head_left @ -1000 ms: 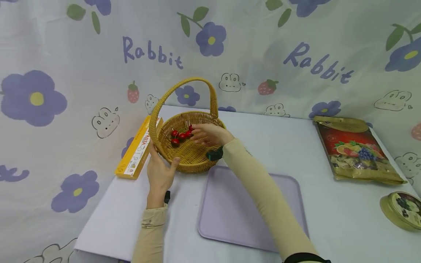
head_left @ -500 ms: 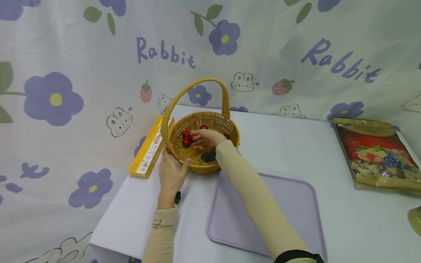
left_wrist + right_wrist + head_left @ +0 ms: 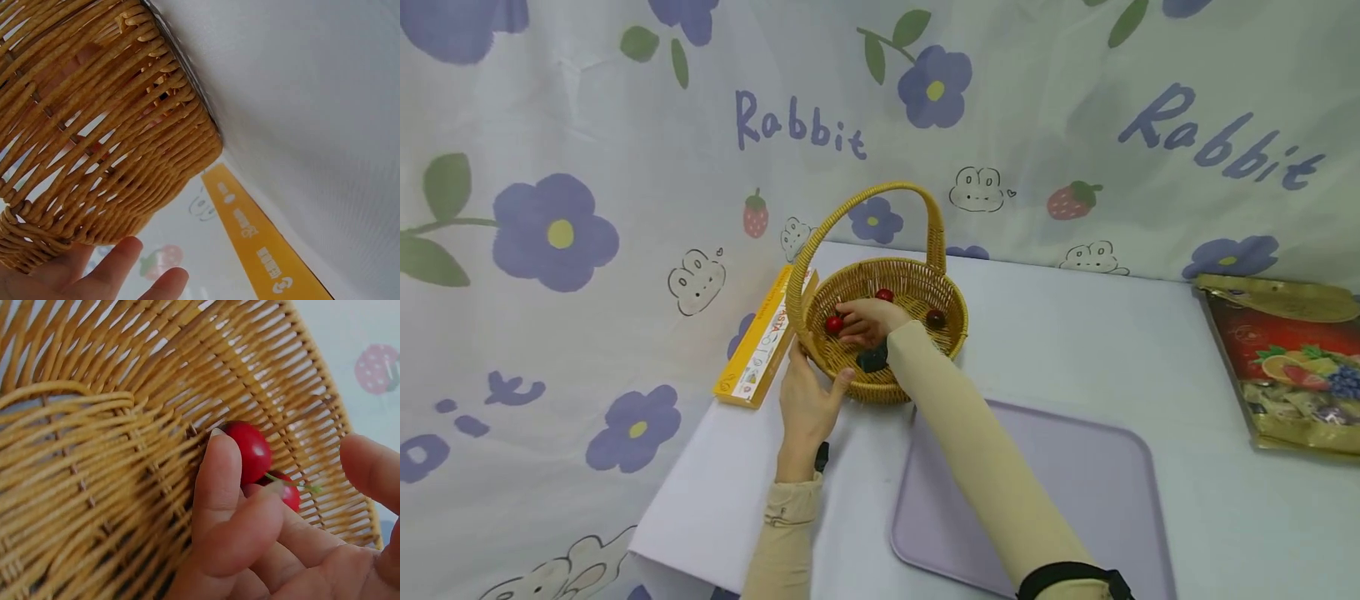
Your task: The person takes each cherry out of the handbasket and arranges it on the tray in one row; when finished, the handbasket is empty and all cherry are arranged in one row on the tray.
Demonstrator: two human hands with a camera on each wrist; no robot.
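Inside the round wicker basket [image 3: 891, 392] lie a red cherry [image 3: 833, 325] at the left, another cherry [image 3: 884, 295] at the back and a dark cherry [image 3: 936, 319] at the right. My right hand [image 3: 867, 321] reaches in among them, fingers loosely bent. In the right wrist view its fingers [image 3: 215, 481] are beside a red cherry [image 3: 251, 452]; a second cherry [image 3: 290, 492] with a green stem is partly hidden behind them, and the thumb stands apart. My left hand [image 3: 807, 400] rests against the basket's left outer wall, fingertips [image 3: 125, 250] extending past the weave.
A yellow pasta box [image 3: 760, 350] lies left of the basket. In front, a pale purple tray [image 3: 1037, 492] is partly covered by the right sleeve. A red and gold bag [image 3: 1292, 358] lies at the right. Patterned cloth hangs behind the white table [image 3: 1075, 350].
The head view has turned right-to-left, shifting the scene rightward. My right hand has moved farther left in the basket, over the cherries, and now hides several of them. The left hand stays against the basket.
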